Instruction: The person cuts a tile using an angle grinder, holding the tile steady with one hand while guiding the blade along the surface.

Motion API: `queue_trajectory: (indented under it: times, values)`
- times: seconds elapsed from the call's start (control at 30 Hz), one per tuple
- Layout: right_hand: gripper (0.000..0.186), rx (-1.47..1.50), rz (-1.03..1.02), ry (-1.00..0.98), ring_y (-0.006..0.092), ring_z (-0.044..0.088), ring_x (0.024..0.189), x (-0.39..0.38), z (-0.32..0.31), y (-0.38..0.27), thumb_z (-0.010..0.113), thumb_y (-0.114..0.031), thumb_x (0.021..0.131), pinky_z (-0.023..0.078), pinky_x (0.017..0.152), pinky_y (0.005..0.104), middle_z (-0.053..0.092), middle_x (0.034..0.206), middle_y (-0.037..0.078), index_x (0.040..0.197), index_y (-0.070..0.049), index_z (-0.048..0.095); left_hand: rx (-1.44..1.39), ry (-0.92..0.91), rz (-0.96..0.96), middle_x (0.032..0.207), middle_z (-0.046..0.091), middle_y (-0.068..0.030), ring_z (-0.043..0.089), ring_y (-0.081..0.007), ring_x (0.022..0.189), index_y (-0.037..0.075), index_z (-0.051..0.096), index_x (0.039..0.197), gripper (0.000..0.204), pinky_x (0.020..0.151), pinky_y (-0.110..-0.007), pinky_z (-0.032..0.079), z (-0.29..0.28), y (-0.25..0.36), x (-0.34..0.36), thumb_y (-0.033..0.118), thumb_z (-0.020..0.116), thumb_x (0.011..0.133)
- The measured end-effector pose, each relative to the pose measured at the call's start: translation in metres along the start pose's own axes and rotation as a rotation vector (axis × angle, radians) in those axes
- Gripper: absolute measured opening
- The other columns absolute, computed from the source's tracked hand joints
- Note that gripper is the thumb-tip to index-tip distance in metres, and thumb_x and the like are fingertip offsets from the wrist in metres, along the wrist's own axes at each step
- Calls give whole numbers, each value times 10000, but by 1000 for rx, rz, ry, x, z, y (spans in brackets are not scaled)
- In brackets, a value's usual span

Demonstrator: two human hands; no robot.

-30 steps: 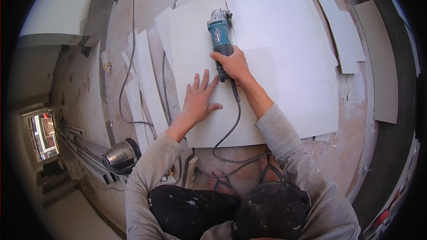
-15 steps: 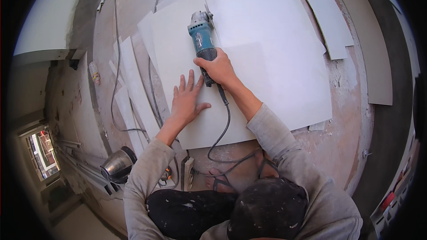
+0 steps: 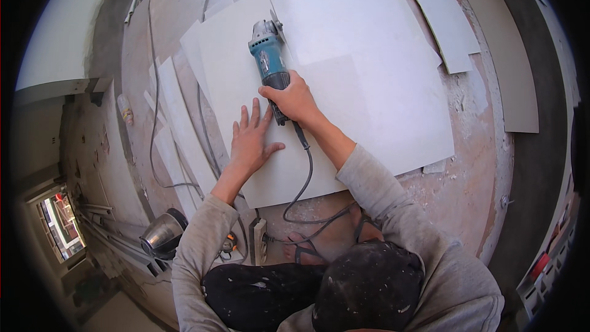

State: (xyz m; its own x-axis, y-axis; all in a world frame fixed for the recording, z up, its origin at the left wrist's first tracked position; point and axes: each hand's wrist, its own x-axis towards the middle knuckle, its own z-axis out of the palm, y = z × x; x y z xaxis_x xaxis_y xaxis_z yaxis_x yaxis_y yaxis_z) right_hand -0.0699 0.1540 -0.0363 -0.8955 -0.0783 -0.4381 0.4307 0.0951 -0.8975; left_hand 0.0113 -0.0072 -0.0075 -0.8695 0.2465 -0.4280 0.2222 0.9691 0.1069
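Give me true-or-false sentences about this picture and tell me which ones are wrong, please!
1. The right hand holds the angle grinder. True.
2. Both hands grip it. False: the left hand lies spread on the pale panel.
3. A plastic bottle is left of the panel. True.
4. The grinder's body is bright red. False: it is teal and black.
5. A dark cord trails from the grinder's back end. True.
6. The person's shirt is yellow. False: the sleeves are greyish.

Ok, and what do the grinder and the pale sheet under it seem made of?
Grinder: probably hard plastic, going by its scuffed, moulded-looking teal and black body; its head looks like metal, dull grey. Pale sheet: smooth, soft-sheened, flat and thin, perhaps tile or board; the look leaves that open.
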Motion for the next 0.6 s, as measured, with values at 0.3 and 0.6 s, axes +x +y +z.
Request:
queue_trajectory:
  times: [0.3,0.6]
  values:
    - [611,-11,-26,0,233,678,885,-22,-5,10,798,-378,770,555,774,361,695,1006,180,1145,66,610,-10,6,-1,1707,156,-185,172,-483,1543,170,317,1621,1001,1173,-667,281,3,0,0,491,809,810]
    - [619,18,-36,5,238,681,849,-6,1,8,804,-376,758,556,749,362,697,961,174,1130,79,609,-1,14,4,1704,160,-195,181,-489,1539,170,309,1624,991,1170,-671,284,3,-1,-2,495,794,823]
